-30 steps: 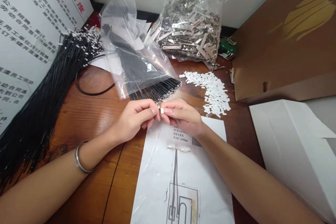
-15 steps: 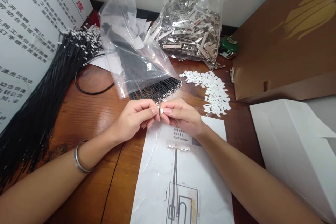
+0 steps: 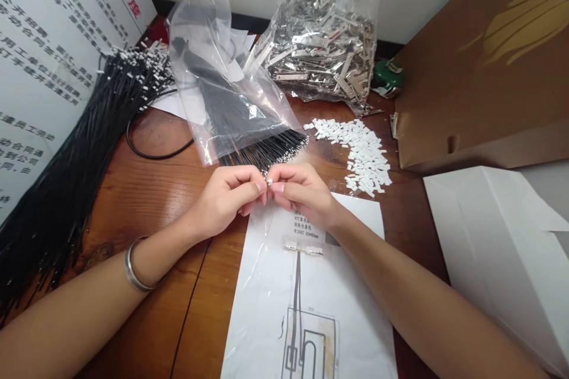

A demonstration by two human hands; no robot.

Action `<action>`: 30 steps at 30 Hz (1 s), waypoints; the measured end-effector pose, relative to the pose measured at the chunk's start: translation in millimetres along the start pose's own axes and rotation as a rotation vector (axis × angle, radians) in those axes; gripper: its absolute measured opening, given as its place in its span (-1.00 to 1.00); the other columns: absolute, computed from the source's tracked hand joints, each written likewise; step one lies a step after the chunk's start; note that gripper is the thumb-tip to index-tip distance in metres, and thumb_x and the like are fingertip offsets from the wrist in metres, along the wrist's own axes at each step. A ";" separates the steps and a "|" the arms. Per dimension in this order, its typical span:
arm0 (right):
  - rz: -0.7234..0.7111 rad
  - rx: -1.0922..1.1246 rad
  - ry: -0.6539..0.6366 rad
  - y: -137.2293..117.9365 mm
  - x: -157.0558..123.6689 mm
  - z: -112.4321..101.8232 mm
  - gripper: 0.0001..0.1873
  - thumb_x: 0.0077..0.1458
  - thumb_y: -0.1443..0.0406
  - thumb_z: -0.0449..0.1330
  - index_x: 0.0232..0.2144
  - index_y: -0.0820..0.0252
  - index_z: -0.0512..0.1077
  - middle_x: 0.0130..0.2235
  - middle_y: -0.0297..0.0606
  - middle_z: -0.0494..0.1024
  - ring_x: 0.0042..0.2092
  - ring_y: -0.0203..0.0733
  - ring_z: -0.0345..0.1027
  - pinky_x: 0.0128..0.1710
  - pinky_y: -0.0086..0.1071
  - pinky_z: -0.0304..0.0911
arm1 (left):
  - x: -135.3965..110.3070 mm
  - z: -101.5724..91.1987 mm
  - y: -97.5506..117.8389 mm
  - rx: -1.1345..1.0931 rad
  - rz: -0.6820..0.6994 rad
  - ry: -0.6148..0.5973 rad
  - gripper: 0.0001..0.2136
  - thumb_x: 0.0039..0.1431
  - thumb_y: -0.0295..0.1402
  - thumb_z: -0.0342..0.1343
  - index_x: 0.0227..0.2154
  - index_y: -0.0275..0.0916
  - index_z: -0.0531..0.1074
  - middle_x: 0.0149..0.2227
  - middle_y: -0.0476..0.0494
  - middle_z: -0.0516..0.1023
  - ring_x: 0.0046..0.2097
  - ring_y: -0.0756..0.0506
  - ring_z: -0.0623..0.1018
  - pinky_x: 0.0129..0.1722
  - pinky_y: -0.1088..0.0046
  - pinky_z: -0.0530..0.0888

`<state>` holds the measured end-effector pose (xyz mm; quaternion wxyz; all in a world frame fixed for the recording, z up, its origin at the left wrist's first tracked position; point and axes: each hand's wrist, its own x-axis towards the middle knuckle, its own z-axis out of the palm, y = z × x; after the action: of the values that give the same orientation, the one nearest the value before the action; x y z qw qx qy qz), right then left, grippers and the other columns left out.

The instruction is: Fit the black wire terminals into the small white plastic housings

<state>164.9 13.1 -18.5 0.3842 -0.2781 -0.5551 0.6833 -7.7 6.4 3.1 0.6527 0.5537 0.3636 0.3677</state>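
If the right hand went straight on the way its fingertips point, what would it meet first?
Most likely the left hand, whose fingertips face the right hand at close range. A small white piece shows at the right fingertips; whether the hands already touch is unclear.

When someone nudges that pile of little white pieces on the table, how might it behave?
The pile of white pieces would probably spread apart rather than shift as one, since the pieces lie loose. Each is likely light, being so small, and the blocky shapes suggest sliding rather than rolling.
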 end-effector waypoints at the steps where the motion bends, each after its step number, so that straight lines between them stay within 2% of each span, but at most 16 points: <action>1: -0.005 0.005 0.004 -0.2 0.1 0.0 -0.82 0.09 0.29 0.13 -0.52 0.23 0.38 -0.68 -0.51 0.22 -0.63 -0.44 -0.02 -0.62 -0.47 -0.09 | -0.1 -0.1 -0.1 -0.001 -0.008 0.003 -0.80 0.07 -0.38 0.08 -0.62 -0.30 0.38 -0.64 0.03 0.34 -0.62 0.10 0.27 -0.63 0.58 0.17; 4: -0.018 0.012 0.007 -0.5 0.1 -0.3 -0.77 0.12 0.25 0.12 -0.53 0.23 0.37 -0.69 -0.50 0.22 -0.63 -0.43 0.00 -0.62 -0.47 -0.09 | 0.1 0.2 -0.1 0.002 -0.028 0.001 -0.80 0.06 -0.37 0.07 -0.63 -0.30 0.38 -0.68 0.04 0.30 -0.64 0.10 0.26 -0.63 0.58 0.17; 11: 0.011 -0.043 -0.060 -2.2 -1.7 -1.7 -0.71 0.11 0.26 0.10 -0.60 0.25 0.42 -0.72 -0.48 0.21 -0.64 -0.42 0.02 -0.62 -0.46 -0.10 | 0.4 1.6 1.2 -0.006 -0.066 0.000 -0.81 0.02 -0.35 0.09 -0.63 -0.29 0.38 -0.62 0.01 0.39 -0.64 0.11 0.26 -0.66 0.58 0.17; 17: 0.047 0.007 -0.075 -1.3 -0.9 -2.4 -0.71 0.10 0.25 0.11 -0.59 0.25 0.44 -0.69 -0.45 0.24 -0.63 -0.42 0.02 -0.63 -0.45 -0.11 | 0.0 0.9 0.6 -0.002 -0.071 -0.023 -0.80 0.04 -0.33 0.08 -0.63 -0.29 0.37 -0.61 0.01 0.40 -0.63 0.11 0.26 -0.66 0.58 0.18; 23: 0.008 0.019 -0.020 -0.8 0.0 -1.3 -0.79 0.09 0.27 0.15 -0.54 0.22 0.40 -0.70 -0.48 0.24 -0.62 -0.40 0.02 -0.61 -0.46 -0.08 | 0.0 -0.4 0.9 -0.013 -0.072 -0.028 -0.78 0.06 -0.32 0.06 -0.63 -0.29 0.37 -0.67 0.03 0.31 -0.63 0.09 0.27 -0.64 0.57 0.18; 30: 0.045 0.016 -0.050 -1.6 -0.5 -2.9 -0.77 0.08 0.28 0.14 -0.56 0.25 0.43 -0.67 -0.45 0.25 -0.62 -0.42 0.04 -0.62 -0.46 -0.10 | -0.7 -0.2 0.1 0.026 -0.080 -0.015 -0.79 0.05 -0.34 0.05 -0.63 -0.28 0.36 -0.68 0.03 0.29 -0.63 0.09 0.25 -0.64 0.56 0.16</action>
<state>167.8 14.5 -17.6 0.3570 -0.2701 -0.5528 0.7029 -8.2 5.9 3.3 0.6624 0.5500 0.3850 0.3325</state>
